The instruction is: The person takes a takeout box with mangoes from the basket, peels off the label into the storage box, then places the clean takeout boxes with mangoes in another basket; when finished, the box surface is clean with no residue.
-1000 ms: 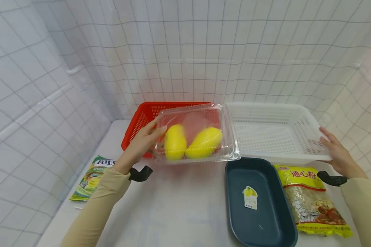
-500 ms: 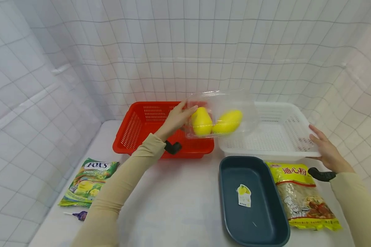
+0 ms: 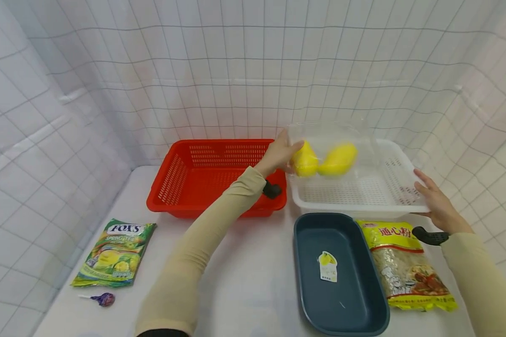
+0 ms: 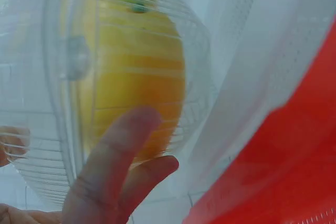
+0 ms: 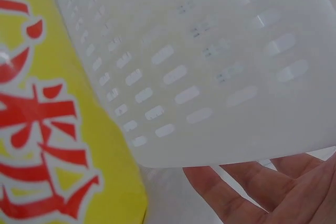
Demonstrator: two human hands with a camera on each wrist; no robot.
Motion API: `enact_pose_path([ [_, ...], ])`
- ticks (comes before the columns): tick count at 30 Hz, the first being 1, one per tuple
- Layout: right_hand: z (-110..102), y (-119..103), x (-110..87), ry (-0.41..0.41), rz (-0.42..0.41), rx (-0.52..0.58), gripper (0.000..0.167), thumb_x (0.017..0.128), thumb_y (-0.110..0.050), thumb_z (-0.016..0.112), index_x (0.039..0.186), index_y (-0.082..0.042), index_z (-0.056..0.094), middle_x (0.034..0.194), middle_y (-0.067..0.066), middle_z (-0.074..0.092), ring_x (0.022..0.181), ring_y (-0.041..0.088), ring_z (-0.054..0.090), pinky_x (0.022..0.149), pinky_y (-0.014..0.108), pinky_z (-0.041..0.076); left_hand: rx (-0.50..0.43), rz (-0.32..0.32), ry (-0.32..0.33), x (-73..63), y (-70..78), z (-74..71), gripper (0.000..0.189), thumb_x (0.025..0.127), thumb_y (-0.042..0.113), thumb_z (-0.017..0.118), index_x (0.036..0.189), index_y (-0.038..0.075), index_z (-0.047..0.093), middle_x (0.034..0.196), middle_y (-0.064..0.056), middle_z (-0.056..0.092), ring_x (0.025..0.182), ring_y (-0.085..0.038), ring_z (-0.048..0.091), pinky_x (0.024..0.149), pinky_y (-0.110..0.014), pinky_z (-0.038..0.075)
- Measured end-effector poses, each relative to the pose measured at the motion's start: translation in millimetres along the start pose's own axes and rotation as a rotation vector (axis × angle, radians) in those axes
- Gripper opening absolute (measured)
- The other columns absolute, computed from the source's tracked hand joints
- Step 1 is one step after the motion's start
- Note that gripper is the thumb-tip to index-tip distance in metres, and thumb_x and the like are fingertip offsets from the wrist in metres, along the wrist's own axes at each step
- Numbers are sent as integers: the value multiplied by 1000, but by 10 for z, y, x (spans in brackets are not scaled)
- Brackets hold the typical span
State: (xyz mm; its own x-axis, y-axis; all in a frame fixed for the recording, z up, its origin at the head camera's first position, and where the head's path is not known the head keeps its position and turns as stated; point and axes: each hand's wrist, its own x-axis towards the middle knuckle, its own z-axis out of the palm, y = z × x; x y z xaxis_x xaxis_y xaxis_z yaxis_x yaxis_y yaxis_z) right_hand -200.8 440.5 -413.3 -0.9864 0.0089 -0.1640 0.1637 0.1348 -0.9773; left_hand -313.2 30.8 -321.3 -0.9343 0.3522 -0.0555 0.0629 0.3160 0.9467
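My left hand [image 3: 278, 153] grips the left end of a clear plastic clamshell container [image 3: 364, 133] with two yellow mangoes [image 3: 339, 159] inside. In the left wrist view one mango [image 4: 139, 66] shows close up through the ribbed plastic, with fingers pressed on the container's end. The container is held over the left and middle part of the white basket [image 3: 398, 208], hiding some of it. My right hand [image 3: 442, 208] holds the basket's right side near its front corner. The right wrist view has the fingertips at the edge of the slotted basket [image 5: 294, 124].
A red basket [image 3: 177, 206] stands left of the white one. In front are a dark blue tray [image 3: 350, 299] with a lemon sticker and a yellow pasta bag [image 3: 413, 267]. A green candy bag [image 3: 114, 255] and a lollipop [image 3: 103, 299] lie at the left.
My left hand has carried the container of mangoes rightward, from in front of the red basket to over the white basket. The right hand has stayed at the white basket's right side.
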Motion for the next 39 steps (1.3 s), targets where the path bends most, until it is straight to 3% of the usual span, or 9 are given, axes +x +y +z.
enact_pose_path([
  [4, 5, 7, 5, 0, -4, 12, 61, 100, -40, 39, 152, -40, 5, 124, -4, 37, 89, 3, 54, 65, 28, 53, 97, -51, -28, 80, 18, 190, 80, 96, 35, 55, 153, 15, 4, 141, -19, 40, 77, -28, 65, 54, -37, 56],
  [11, 25, 10, 21, -3, -18, -20, 61, 101, -41, 37, 152, -39, 4, 125, -2, 37, 91, 4, 53, 65, 29, 52, 308, -133, -68, 189, -29, 434, 84, 97, 36, 53, 151, 6, -4, 103, -18, 60, 52, -23, 61, 61, -36, 56],
  [18, 46, 3, 77, 2, -17, -74, 61, 101, -43, 36, 152, -39, 3, 130, 2, 35, 93, 5, 52, 67, 28, 52, 362, -206, -106, 212, -93, 522, 84, 98, 35, 51, 150, 6, -8, 93, -18, 58, 54, -28, 63, 59, -38, 56],
  [24, 43, 6, 65, 19, -10, -108, 62, 100, -46, 35, 152, -39, 2, 134, 8, 32, 95, 6, 51, 68, 27, 52, 371, -263, -156, 221, -88, 604, 81, 100, 32, 47, 150, 6, -12, 109, -20, 59, 67, -33, 66, 55, -36, 56],
  [31, 26, 27, 38, 18, -11, -93, 62, 100, -46, 36, 152, -39, 3, 134, 8, 32, 94, 5, 51, 68, 28, 52, 479, -251, -225, 236, -16, 655, 77, 103, 31, 39, 147, 0, -17, 113, -26, 60, 84, -37, 67, 50, -30, 54],
  [34, 24, 40, 32, 18, -15, -117, 62, 100, -46, 35, 152, -39, 2, 134, 9, 33, 94, 4, 52, 68, 28, 51, 498, -262, -228, 243, 19, 683, 76, 104, 28, 38, 146, -1, -18, 107, -26, 63, 76, -34, 68, 53, -30, 54],
  [36, 28, 43, 30, 18, -16, -126, 61, 100, -46, 34, 152, -39, 2, 135, 9, 32, 95, 5, 51, 69, 28, 51, 545, -276, -232, 306, -6, 718, 77, 103, 28, 38, 145, -3, -19, 99, -23, 65, 61, -27, 65, 50, -28, 52],
  [38, 32, 45, 31, 19, -18, -136, 60, 101, -45, 33, 152, -39, 1, 136, 10, 31, 96, 7, 51, 69, 29, 51, 606, -280, -241, 698, -338, 827, 80, 103, 30, 39, 144, -4, -21, 94, -19, 66, 50, -21, 58, 47, -27, 49],
  [39, 34, 45, 33, 21, -18, -140, 60, 101, -45, 33, 152, -39, 1, 136, 11, 31, 96, 7, 50, 70, 29, 51, 651, -271, -255, 979, -585, 902, 82, 102, 31, 39, 143, -5, -22, 103, -20, 64, 48, -18, 54, 47, -27, 49],
])
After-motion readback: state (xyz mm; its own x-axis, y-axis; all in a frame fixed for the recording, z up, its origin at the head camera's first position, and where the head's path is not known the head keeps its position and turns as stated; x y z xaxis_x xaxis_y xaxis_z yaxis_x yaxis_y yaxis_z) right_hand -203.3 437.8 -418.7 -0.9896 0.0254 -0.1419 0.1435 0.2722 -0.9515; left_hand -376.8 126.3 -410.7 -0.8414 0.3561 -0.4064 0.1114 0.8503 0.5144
